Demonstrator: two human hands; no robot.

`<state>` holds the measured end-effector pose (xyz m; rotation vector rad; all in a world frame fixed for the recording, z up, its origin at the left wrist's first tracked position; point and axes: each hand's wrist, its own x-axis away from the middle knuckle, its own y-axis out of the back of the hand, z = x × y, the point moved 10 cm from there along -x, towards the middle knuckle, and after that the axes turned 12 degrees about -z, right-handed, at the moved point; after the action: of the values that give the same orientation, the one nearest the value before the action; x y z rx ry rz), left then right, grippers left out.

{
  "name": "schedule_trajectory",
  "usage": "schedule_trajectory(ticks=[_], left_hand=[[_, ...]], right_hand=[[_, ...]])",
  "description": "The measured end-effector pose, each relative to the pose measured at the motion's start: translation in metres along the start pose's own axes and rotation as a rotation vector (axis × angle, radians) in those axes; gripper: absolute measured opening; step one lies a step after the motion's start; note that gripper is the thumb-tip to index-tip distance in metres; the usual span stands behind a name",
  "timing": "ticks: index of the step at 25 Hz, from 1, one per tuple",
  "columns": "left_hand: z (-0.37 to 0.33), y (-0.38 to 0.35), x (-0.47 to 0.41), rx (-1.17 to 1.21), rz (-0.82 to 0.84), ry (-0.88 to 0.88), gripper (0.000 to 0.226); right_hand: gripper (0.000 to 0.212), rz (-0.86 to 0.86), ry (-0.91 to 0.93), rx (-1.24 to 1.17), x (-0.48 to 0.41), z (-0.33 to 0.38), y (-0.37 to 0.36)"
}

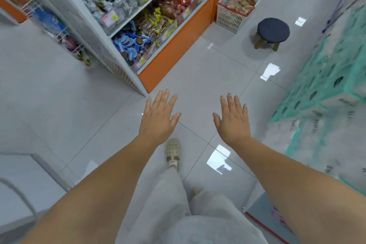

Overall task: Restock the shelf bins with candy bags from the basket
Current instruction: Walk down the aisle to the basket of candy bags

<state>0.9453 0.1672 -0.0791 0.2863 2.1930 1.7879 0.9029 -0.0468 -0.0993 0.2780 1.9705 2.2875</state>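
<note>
Up front, left hand [158, 118] and right hand [233, 120] flat-fingered, empty; beyond, basket [229, 16] and shelf bins [118, 24] motion-blurred, contents indistinct.

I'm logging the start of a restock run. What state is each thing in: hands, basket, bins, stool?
left hand: open, fingers spread, holding nothing.
right hand: open, fingers spread, holding nothing.
basket: upright on the floor, partly filled with candy bags.
shelf bins: stocked with wrapped candy.
stool: upright on the floor, nothing on it.
</note>
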Motion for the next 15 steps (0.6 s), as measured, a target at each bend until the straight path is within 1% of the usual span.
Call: schedule_trajectory(ticks=[4, 8, 15], left_hand=[[0.017, -0.021, -0.073, -0.007, 0.047, -0.076, 0.060], [0.022, -0.029, -0.151, -0.010, 0.090, -0.171, 0.060], [-0.014, -0.038, -0.267, 0.025, 0.127, -0.286, 0.061]], right_hand=[[0.061, 0.002, -0.085, 0.007, -0.061, 0.000, -0.007], [0.061, -0.035, -0.201, -0.031, -0.121, -0.003, 0.002], [0.061, -0.057, -0.329, -0.036, -0.201, -0.044, 0.023]])
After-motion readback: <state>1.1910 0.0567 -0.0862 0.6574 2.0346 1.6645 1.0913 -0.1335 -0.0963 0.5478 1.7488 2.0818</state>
